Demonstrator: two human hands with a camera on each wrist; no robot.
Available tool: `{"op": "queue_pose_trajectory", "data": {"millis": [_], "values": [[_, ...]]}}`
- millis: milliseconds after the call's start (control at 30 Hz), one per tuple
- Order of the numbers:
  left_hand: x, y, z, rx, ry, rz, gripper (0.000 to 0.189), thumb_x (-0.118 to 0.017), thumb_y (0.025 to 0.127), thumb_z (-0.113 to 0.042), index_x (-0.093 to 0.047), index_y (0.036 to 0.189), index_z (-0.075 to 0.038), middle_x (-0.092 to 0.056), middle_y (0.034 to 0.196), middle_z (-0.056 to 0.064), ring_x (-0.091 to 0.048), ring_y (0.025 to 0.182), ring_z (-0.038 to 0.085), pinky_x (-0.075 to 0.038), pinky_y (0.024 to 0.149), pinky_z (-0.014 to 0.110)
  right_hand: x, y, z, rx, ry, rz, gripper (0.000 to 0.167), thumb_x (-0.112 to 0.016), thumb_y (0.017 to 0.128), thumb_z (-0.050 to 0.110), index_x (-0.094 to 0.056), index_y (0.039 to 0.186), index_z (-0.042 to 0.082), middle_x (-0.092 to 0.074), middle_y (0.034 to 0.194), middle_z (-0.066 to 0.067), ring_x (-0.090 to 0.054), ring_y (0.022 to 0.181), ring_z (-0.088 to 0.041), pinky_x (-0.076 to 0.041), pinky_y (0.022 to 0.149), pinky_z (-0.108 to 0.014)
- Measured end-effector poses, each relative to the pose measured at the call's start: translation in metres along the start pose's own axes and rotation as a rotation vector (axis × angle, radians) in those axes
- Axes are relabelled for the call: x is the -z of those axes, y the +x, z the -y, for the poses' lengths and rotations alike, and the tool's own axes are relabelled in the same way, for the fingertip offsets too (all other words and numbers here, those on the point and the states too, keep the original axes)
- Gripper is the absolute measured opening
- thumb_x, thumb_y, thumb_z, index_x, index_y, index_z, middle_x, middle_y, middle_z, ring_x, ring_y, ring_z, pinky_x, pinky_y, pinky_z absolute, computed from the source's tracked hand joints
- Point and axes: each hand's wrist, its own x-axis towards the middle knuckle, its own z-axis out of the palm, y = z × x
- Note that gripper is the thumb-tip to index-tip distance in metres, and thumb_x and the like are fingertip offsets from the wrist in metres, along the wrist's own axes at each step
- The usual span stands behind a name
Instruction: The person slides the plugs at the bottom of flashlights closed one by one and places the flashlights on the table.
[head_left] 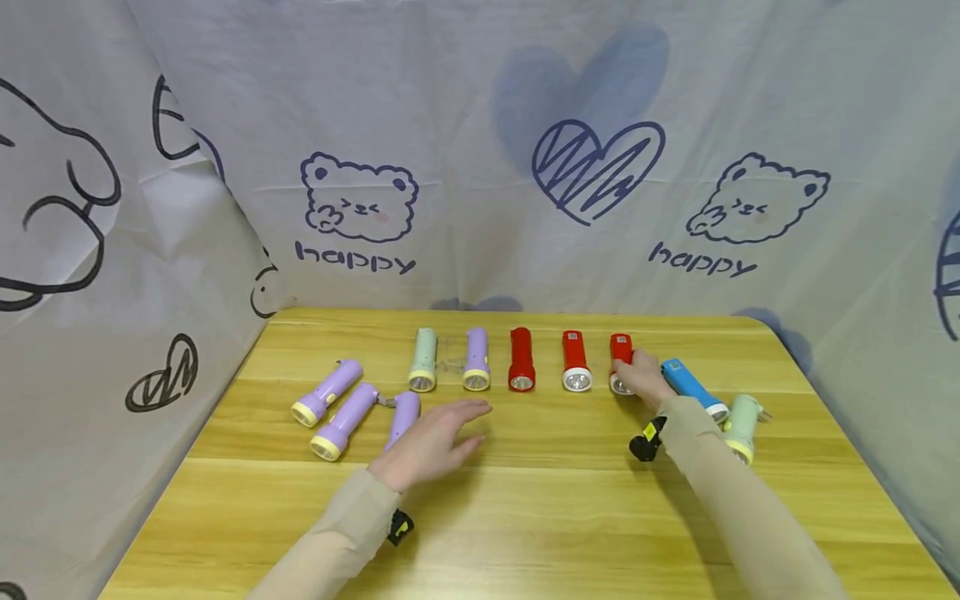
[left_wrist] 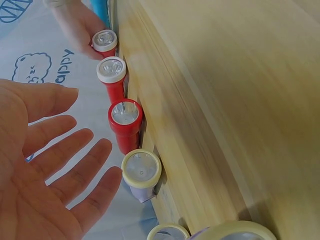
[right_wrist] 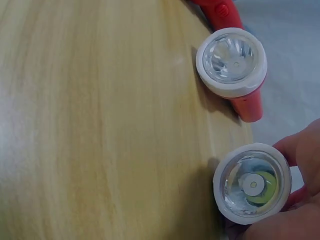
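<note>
Two beige sleeves [head_left: 337, 533] lie nearest the head camera, over the wooden bench [head_left: 540, 533]. We see the right hand [head_left: 643, 379] gripping the rightmost red flashlight [head_left: 620, 343] at the right end of the upper row. To its left, in order, we find a second white-rimmed red flashlight [head_left: 574, 354], an all-red flashlight [head_left: 521, 354], a purple flashlight [head_left: 477, 346] and a green flashlight [head_left: 424, 346]. A blue flashlight [head_left: 690, 387] lies just beside the right hand. The left hand [head_left: 431, 446], fingers [head_left: 472, 408] extended and holding nothing, partly hides one of three loose purple flashlights [head_left: 347, 421].

In the left wrist view, we observe the left fingers spread beside the row, palm visible.

In the right wrist view, we see the right fingers curled round the held flashlight behind its white rim; the second white-rimmed unit is near but apart.
</note>
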Motion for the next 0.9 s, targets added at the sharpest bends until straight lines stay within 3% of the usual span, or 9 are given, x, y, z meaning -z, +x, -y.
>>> {"op": "queue_pose_trajectory", "data": {"millis": [133,233,333,433,533,633,767,900], "values": [[0.0,0.0,0.001,-0.004,-0.001,0.003,0.047,-0.065,0.098,-0.017,-0.055,0.141,-0.001,-0.057,0.146,0.017,-0.054,0.137,0.033,-0.043,0.117,0.046,0.002,0.003,0.0,0.059,-0.162,-0.034,0.046,-0.038,0.103,0.021,-0.047,0.122,-0.019,-0.048,0.118,-0.037,-0.039,0.111,-0.047,-0.037,0.096,-0.053],[0.0,0.001,0.002,-0.005,-0.005,0.002,0.047,-0.065,0.098,-0.016,-0.055,0.141,0.0,-0.057,0.146,0.017,-0.054,0.137,0.033,-0.043,0.117,0.046,0.0,0.003,0.004,0.106,-0.237,-0.095,0.051,-0.039,0.103,0.021,-0.043,0.127,-0.023,-0.038,0.129,-0.045,-0.03,0.121,-0.055,-0.03,0.103,-0.061],[-0.001,0.001,0.003,-0.002,-0.007,0.001,0.047,-0.065,0.098,-0.016,-0.055,0.141,0.0,-0.057,0.146,0.017,-0.054,0.137,0.033,-0.044,0.116,0.046,-0.005,0.0,0.013,0.152,-0.217,-0.185,0.056,-0.044,0.102,0.021,-0.037,0.14,-0.019,-0.031,0.138,-0.043,-0.025,0.128,-0.055,-0.029,0.107,-0.063],[0.0,0.001,0.004,0.001,-0.008,0.0,0.047,-0.065,0.098,-0.016,-0.055,0.141,-0.001,-0.057,0.147,0.016,-0.054,0.137,0.033,-0.044,0.116,0.046,-0.014,-0.004,0.025,0.25,-0.182,-0.235,0.055,-0.051,0.1,0.019,-0.041,0.145,-0.011,-0.038,0.138,-0.037,-0.029,0.129,-0.051,-0.033,0.107,-0.062],[0.0,0.0,0.004,-0.002,-0.007,-0.004,0.047,-0.065,0.098,-0.016,-0.055,0.141,-0.001,-0.057,0.147,0.016,-0.054,0.137,0.033,-0.044,0.116,0.046,-0.024,-0.007,0.036,0.336,-0.179,-0.183,0.052,-0.055,0.099,0.023,-0.048,0.144,-0.003,-0.043,0.133,-0.032,-0.035,0.125,-0.046,-0.038,0.102,-0.059],[0.0,-0.001,0.004,-0.005,-0.008,-0.007,0.047,-0.065,0.098,-0.016,-0.055,0.141,-0.001,-0.057,0.146,0.015,-0.055,0.136,0.033,-0.044,0.116,0.046,-0.031,-0.01,0.043,0.357,-0.205,-0.08,0.055,-0.057,0.1,0.031,-0.049,0.146,0.002,-0.044,0.132,-0.032,-0.037,0.121,-0.044,-0.041,0.097,-0.059],[0.0,-0.002,0.005,-0.003,-0.006,-0.006,0.047,-0.065,0.098,-0.017,-0.056,0.141,-0.003,-0.058,0.146,0.015,-0.055,0.136,0.032,-0.044,0.116,0.046,-0.038,-0.01,0.043,0.33,-0.242,0.024,0.06,-0.06,0.099,0.034,-0.046,0.149,0.003,-0.047,0.138,-0.033,-0.039,0.127,-0.048,-0.041,0.103,-0.061],[0.001,-0.003,0.006,0.004,-0.006,-0.004,0.047,-0.065,0.097,-0.016,-0.056,0.141,-0.003,-0.058,0.146,0.015,-0.055,0.137,0.032,-0.044,0.116,0.046,-0.041,-0.01,0.039,0.284,-0.204,0.058,0.058,-0.056,0.1,0.029,-0.042,0.151,0.004,-0.049,0.145,-0.03,-0.039,0.136,-0.048,-0.04,0.111,-0.063]]}}
